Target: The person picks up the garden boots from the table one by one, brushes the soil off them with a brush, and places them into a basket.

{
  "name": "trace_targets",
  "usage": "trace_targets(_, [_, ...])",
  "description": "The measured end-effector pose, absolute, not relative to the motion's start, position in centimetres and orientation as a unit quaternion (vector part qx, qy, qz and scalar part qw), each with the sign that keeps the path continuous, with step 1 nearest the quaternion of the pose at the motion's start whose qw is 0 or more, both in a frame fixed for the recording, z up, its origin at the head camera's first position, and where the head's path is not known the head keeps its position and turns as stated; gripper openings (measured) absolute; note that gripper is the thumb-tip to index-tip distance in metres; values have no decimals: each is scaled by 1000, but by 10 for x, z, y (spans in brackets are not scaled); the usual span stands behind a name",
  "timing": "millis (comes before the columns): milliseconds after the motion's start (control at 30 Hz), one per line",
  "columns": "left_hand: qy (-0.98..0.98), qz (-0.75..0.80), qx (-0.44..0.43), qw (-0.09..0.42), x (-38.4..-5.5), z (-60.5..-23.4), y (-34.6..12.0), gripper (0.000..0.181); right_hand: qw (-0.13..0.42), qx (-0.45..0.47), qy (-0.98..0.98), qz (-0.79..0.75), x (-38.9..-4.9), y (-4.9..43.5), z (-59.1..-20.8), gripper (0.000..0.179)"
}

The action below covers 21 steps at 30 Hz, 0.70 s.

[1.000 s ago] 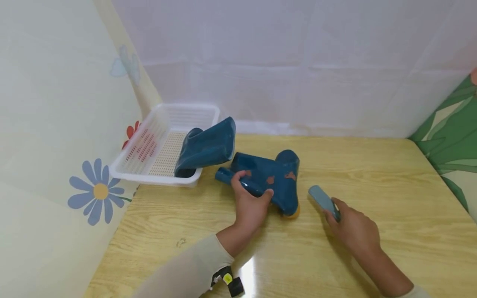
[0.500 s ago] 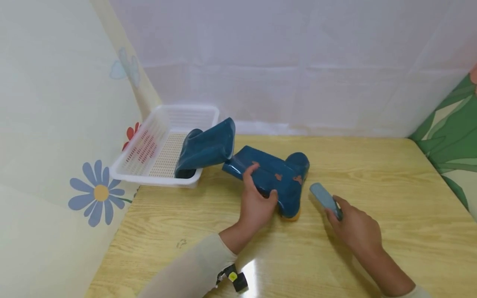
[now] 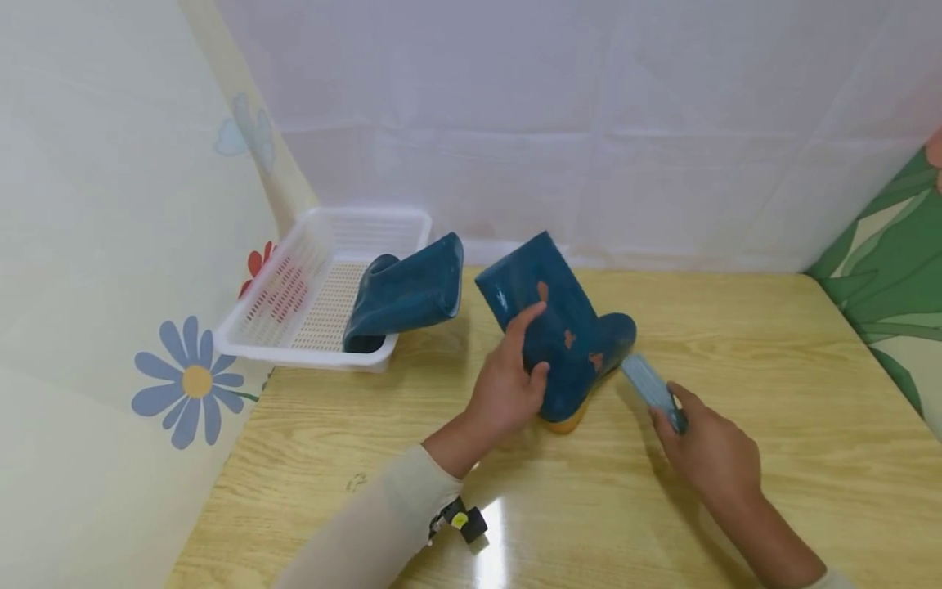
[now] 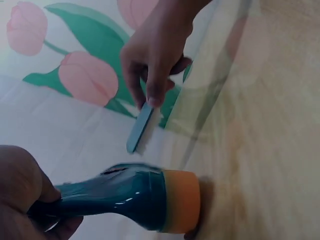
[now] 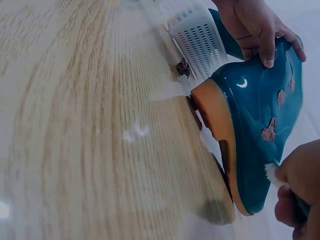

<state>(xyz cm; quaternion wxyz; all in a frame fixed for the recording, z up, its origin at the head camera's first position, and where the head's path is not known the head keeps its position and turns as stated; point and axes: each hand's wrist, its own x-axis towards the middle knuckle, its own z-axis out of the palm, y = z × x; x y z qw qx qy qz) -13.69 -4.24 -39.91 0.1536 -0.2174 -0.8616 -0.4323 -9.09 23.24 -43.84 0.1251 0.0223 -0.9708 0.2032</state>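
Note:
My left hand (image 3: 508, 388) grips a dark teal rubber boot (image 3: 562, 339) by the back of its shaft, the thumb on the near side. The boot tilts, its shaft leaning up and left and its toe pointing right; brown patches mark the side. In the right wrist view, its orange sole (image 5: 217, 112) faces the table. My right hand (image 3: 710, 450) holds a small blue-grey brush (image 3: 648, 380) by one end, close to the toe. Pale bristles (image 5: 270, 173) show beside the toe in the right wrist view; whether they touch it I cannot tell.
A white plastic basket (image 3: 294, 357) stands at the back left of the wooden table (image 3: 353, 433). Another teal boot (image 3: 408, 288) lies in it, the shaft sticking out over the right rim. White cloth (image 3: 662, 164) hangs behind the table, and a flowered wall (image 3: 96, 245) borders the left.
My left hand has turned the boot from lying flat to a raised tilt, its shaft swinging up and its toe moving right. The brush has shifted slightly right.

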Motion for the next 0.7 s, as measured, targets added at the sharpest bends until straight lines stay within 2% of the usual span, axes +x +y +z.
trace_targets(100, [-865, -393, -258, 174, -146, -396, -49, 72, 169, 30, -961, 215, -91, 232, -440, 50])
trace_targets(333, [-857, -378, -311, 158, -165, -390, -63, 70, 234, 52, -940, 241, -88, 229, -435, 51])
trace_targets(500, [-848, -383, -331, 157, -176, -391, -73, 64, 240, 72, -932, 262, -83, 222, -430, 51])
trace_targets(700, [-848, -403, -311, 146, -179, -400, -79, 59, 219, 104, -936, 254, -82, 211, -426, 51])
